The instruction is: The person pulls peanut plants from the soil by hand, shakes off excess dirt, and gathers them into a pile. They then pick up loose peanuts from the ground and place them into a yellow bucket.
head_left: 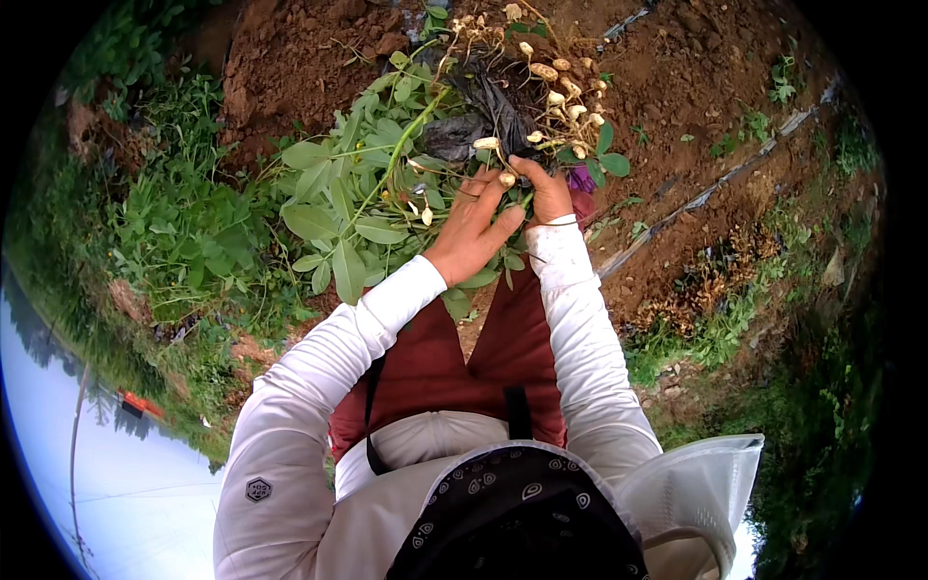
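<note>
A pulled-up peanut plant (382,230) lies across in front of me, its leaves spread to the left and its roots to the far right. Several pale peanut pods (544,72) hang from the roots. My left hand (472,230) is closed among the stems, its fingers close to one pod (507,180). Beside it, my right hand (549,195) grips the plant near the root end, thumb side toward the left hand. Torn black plastic film (498,106) is caught among the roots just beyond both hands. The undersides of my fingers are hidden by the hands and leaves.
Brown loose soil (280,77) spreads at the far side. More green foliage (174,203) grows at the left. A strip of plastic film (710,196) runs diagonally along the ground at the right, with dry brown leaves (720,290) nearby. Something purple (580,179) shows beside my right hand.
</note>
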### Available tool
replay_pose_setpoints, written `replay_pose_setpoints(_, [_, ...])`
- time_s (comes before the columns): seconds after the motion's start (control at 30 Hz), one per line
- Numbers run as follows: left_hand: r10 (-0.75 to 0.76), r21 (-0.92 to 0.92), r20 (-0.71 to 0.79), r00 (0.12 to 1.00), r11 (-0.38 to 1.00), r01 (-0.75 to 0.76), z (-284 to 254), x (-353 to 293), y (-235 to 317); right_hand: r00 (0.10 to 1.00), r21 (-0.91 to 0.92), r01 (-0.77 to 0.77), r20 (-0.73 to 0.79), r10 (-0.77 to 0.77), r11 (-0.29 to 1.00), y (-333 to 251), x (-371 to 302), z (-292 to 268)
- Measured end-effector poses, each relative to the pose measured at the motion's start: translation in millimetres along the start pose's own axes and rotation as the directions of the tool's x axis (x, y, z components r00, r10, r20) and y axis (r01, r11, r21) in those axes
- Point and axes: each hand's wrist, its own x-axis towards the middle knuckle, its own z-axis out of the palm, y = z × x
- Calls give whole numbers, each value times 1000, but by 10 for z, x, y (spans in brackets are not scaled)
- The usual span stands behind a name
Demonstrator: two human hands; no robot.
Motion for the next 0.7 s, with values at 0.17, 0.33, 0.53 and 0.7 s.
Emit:
replay_pose_setpoints(0.17, [-92, 333, 35, 995, 940, 75, -493, -241, 594, 953, -300, 251, -88, -289, 920, 115, 352, -20])
replay_pose_setpoints(0.33, [-162, 59, -378, 912, 978, 199, -1615, 210, 563, 953, -351, 303, 126, -276, 886, -426, 240, -147])
replay_pose_setpoints(0.53, [101, 351, -354, 930, 936, 32, -2458, 1526, -327, 915, -551, 303, 396, -76, 777, -1253, -117, -311])
replay_pose_setpoints(0.7, [223, 617, -49, 974, 773, -146, -2080, 2217, -239, 765, -545, 546, 635, -113, 636, -1342, 306, -1144])
